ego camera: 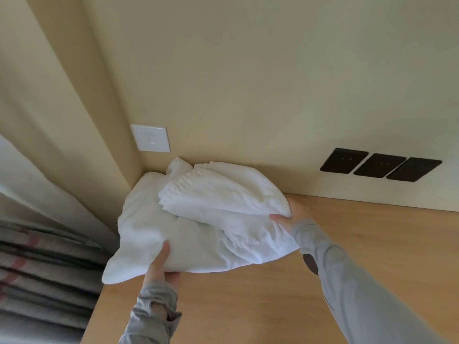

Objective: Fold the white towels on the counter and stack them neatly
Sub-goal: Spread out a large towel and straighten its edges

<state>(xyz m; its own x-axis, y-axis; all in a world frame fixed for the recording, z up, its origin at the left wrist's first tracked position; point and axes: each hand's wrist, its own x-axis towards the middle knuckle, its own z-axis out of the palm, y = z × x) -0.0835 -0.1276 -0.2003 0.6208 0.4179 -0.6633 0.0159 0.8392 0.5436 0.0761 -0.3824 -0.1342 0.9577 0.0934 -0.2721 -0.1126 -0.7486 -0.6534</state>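
The left hand (159, 265) grips the near-left edge of the white towels (198, 239), thumb on top. The right hand (293, 216) pinches their right edge over the desk (248, 306).

The left arm (154, 316) reaches forward and the left hand (159, 266) grips the near edge of the towels (198, 244), thumb on top, fingers underneath. The right arm (347, 281) stretches farther out, and the right hand (291, 216) grips their right edge.
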